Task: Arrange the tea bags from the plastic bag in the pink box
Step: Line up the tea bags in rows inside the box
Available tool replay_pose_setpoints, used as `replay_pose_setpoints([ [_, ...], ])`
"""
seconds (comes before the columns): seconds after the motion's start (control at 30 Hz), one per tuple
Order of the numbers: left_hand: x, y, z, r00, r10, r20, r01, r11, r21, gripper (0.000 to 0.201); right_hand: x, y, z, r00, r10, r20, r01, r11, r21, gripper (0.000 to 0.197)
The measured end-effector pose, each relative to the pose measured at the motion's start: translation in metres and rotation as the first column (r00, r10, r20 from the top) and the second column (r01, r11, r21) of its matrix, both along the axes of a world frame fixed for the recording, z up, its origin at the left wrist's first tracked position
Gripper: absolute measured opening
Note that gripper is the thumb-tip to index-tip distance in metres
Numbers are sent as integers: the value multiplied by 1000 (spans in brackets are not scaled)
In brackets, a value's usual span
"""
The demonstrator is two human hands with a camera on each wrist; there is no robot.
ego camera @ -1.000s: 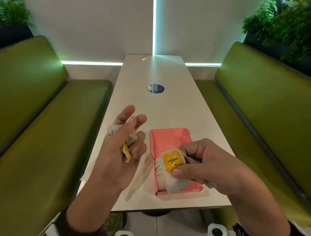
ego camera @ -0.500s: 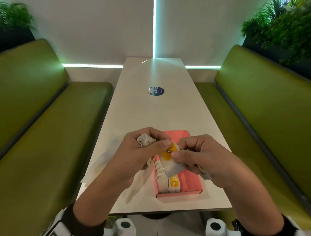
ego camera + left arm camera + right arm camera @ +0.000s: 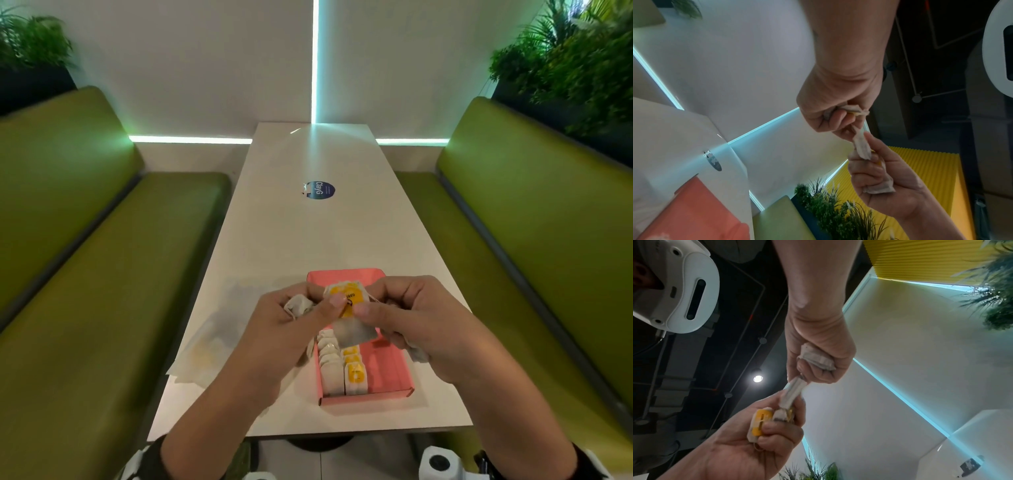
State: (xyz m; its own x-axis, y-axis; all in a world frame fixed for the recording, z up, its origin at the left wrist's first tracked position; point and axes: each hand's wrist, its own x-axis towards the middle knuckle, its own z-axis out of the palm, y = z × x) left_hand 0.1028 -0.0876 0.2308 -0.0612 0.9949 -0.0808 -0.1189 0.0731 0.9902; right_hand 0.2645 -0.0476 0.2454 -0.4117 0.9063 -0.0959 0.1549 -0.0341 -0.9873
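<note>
Head view, left to right: plastic bag point(image 3: 219, 339) lies slack on the table point(image 3: 308, 233); left hand point(image 3: 291, 329) clutches spare bags, pinching one tea bag point(image 3: 349, 318) with the right hand point(image 3: 421, 329), probably untangling strings, above the pink box point(image 3: 383, 366).

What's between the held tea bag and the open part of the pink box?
Nothing visible. Both hands, left hand and right hand, pinch the tea bag directly above the pink box. The packed tea bags fill only its left side; the right side is bare.
</note>
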Motion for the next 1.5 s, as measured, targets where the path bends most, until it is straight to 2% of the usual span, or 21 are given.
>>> replay_pose_setpoints([
  [0.1,-3,-4,-1,1000,-24,-15,24,1000,1,11,7,4,4,996,-86,24,82,988,134,9],
  [0.17,-4,-7,1,998,-42,-43,43,999,11,10,12,6,9,994,-94,47,80,967,241,11],
  [0.23,-5,-9,2,997,-51,-66,52,998,20,9,13,6,15,995,-59,79,30,944,328,4],
  [0.37,-7,-10,5,996,-29,-83,31,999,18,9,19,9,14,989,17,145,-82,888,453,16],
  [0.5,-7,-12,4,994,22,-107,-18,999,40,10,20,8,13,972,59,228,-164,864,475,11],
  [0.57,-6,-11,4,992,54,-116,-47,997,64,7,15,7,9,969,32,244,-155,850,504,17],
  [0.63,-4,-9,4,990,97,-103,-89,993,80,9,10,6,4,978,3,207,-122,815,566,22],
  [0.77,-1,-8,4,987,157,-18,-155,985,70,11,2,3,-13,997,-52,58,4,781,624,18],
  [0.9,-2,-8,4,986,165,16,-166,984,65,10,-5,3,-26,989,-150,16,97,711,696,7],
  [0.93,-3,-8,3,985,169,17,-170,983,62,10,-5,5,-27,986,-165,19,100,683,724,3],
  [1.03,-4,-8,2,983,184,23,-185,981,64,10,-6,7,-26,984,-170,60,62,630,774,18],
  [1.1,-5,-7,1,983,182,23,-183,980,77,12,-6,7,-26,984,-159,83,32,609,793,19],
  [1.23,-7,-7,1,983,185,-1,-184,978,101,17,-4,8,-25,982,-174,80,43,608,793,6],
  [1.33,-9,-7,0,984,171,-40,-166,980,114,18,-5,12,-23,976,-201,79,56,589,806,6],
  [1.5,-8,-7,-1,982,174,-69,-163,977,139,22,-3,13,-19,990,-137,46,45,597,801,20],
])
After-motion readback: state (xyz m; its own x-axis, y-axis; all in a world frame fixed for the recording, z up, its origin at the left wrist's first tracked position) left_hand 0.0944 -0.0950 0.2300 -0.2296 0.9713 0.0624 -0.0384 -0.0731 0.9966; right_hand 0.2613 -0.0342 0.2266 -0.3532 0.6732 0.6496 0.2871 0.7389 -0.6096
